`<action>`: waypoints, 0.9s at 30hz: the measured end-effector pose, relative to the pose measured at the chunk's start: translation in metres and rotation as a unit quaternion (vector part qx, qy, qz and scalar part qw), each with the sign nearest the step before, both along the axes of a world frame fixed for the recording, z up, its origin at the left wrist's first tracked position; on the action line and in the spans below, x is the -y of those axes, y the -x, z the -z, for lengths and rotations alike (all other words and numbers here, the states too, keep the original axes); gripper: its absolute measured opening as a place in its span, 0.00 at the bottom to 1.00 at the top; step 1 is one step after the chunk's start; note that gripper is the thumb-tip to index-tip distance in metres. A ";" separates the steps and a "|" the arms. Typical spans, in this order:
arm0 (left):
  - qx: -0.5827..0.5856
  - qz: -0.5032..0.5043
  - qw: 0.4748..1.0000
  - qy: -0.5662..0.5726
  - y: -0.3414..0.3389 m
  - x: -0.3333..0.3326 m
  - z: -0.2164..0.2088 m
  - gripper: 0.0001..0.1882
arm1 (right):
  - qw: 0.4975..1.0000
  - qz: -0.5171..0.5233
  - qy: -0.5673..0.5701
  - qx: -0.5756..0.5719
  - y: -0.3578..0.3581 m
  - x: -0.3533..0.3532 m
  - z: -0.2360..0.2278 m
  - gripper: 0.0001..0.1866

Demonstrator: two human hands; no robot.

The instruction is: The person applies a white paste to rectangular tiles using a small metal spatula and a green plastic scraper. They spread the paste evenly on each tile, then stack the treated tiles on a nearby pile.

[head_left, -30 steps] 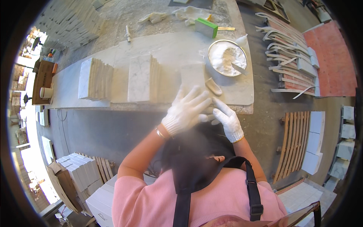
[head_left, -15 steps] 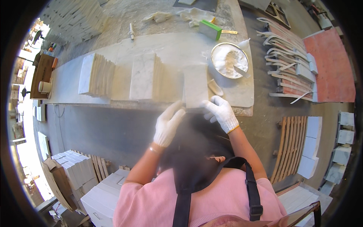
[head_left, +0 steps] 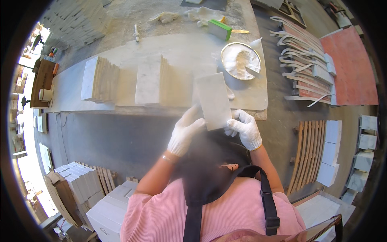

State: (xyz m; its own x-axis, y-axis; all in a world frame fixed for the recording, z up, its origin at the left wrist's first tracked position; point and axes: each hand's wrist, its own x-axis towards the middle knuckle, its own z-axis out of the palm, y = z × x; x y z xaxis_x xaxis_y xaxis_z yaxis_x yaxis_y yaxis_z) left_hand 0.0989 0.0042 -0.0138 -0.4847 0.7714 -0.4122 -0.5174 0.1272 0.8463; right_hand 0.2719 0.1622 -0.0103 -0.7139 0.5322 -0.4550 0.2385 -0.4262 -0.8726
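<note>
A pale, thin rectangular tile (head_left: 213, 101) is tilted up off the near edge of the worktable (head_left: 121, 105). At its lower right corner, my right hand (head_left: 244, 130), in a white knit glove, pinches the edge between thumb and fingers. My left hand (head_left: 185, 131), gloved the same way, grips the lower left edge; haze blurs its fingertips. Just beyond the tile stands a round tub (head_left: 243, 79) of white paste (head_left: 234, 56) with a flat blade (head_left: 252, 72) stuck in it. A small off-white piece (head_left: 230, 94) lies partly behind the tile.
Two upright tile stacks (head_left: 148, 82) (head_left: 91, 80) stand on the table to the left. Farther back lie a green-edged block (head_left: 219, 30), spare gloves (head_left: 163, 17) and a white tool (head_left: 136, 33). Right of the table are pale strips (head_left: 298, 56) on a rack and a wooden pallet (head_left: 308, 157).
The tile has been lifted from the tabletop, drawn toward me and turned slightly. Both hands have come nearer, and my left hand has moved right along with it.
</note>
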 end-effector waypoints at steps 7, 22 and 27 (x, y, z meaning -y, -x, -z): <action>-0.005 0.051 0.998 -0.048 -0.005 -0.010 -0.012 0.32 | 1.000 -0.011 0.005 -0.004 -0.010 0.019 0.001 0.11; -0.390 -0.254 0.882 0.075 0.271 0.115 -0.099 0.23 | 0.999 -0.033 -0.007 -0.030 -0.001 0.006 0.025 0.28; -0.370 -0.244 0.885 0.140 0.327 0.130 -0.084 0.22 | 0.999 -0.022 0.008 -0.023 -0.006 0.006 0.031 0.29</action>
